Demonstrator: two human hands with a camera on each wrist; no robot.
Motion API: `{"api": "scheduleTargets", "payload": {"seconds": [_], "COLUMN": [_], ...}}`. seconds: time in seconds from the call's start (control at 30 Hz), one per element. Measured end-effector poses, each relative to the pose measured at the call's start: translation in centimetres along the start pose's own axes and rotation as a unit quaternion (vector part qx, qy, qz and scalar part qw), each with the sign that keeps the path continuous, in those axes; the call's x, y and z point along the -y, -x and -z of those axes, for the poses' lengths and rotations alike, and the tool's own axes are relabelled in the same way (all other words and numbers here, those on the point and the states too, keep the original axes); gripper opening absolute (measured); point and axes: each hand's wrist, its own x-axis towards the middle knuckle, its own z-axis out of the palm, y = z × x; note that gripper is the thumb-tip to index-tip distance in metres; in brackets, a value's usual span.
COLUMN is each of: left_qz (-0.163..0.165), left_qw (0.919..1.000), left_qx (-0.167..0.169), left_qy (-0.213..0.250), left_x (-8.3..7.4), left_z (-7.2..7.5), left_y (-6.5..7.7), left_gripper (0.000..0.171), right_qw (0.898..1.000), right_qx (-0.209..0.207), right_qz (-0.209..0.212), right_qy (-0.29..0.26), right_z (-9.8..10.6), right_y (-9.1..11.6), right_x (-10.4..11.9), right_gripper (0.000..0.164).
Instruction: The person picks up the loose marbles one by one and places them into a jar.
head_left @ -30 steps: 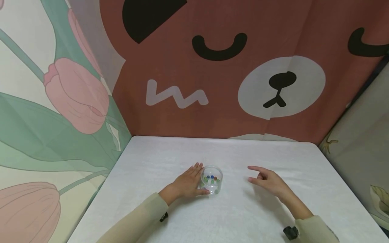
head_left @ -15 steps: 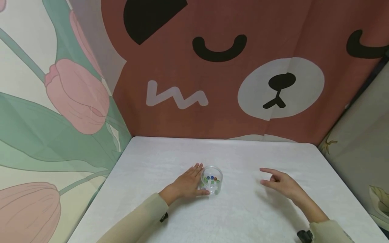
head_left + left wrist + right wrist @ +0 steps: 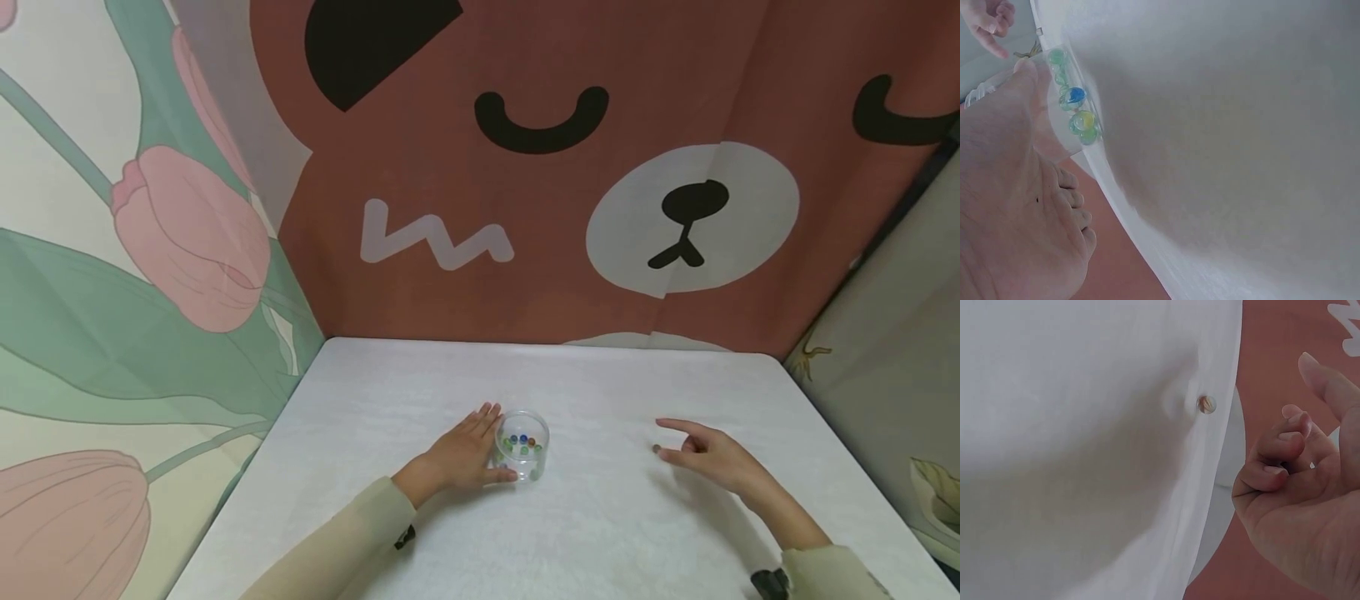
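A clear round jar stands upright on the white table, with several glass marbles in green, blue and orange at its bottom. My left hand holds the jar from its left side, fingers along the back-left wall and thumb across the front. The left wrist view shows the marbles through the jar's side. To the right, my right hand hovers with index finger and thumb spread, other fingers folded in. A lone marble with a brownish swirl lies on the table, apart from the right fingers.
The white cloth-covered table ends at a brown bear-print curtain at the back. A tulip-print curtain hangs along the left side, and a pale curtain along the right.
My right hand has moved rightward, away from the jar, and slowed. The lone marble now shows beside its thumb in the head view. The left hand and jar have stayed put.
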Motion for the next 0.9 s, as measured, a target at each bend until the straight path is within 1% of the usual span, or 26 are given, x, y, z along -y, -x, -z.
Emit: {"api": "scheduleTargets", "payload": {"seconds": [0.2, 0.37, 0.57, 0.9], "left_qz": [-0.005, -0.004, 0.006, 0.005], "left_qw": [1.0, 1.0, 1.0, 1.0], "left_qx": [-0.006, -0.007, -0.004, 0.002], "left_qy": [0.004, -0.001, 0.0, 0.004], "left_x": [0.0, 0.0, 0.1, 0.0], "left_z": [0.0, -0.1, -0.1, 0.0], "left_y": [0.1, 0.0, -0.1, 0.0], "left_gripper": [0.106, 0.106, 0.107, 0.107], "right_qw": [1.0, 1.0, 0.999, 0.996], "right_qx": [0.008, 0.015, 0.021, 0.016], "right_qz": [0.009, 0.001, -0.007, -0.045], "right_qy": [0.0, 0.008, 0.027, 0.072], "right_z": [0.2, 0.4, 0.3, -0.1], "right_y": [0.0, -0.4, -1.3, -2.2], "right_x": [-0.5, -1.0, -2.1, -2.7], "right_gripper": [0.066, 0.066, 0.065, 0.065]}}
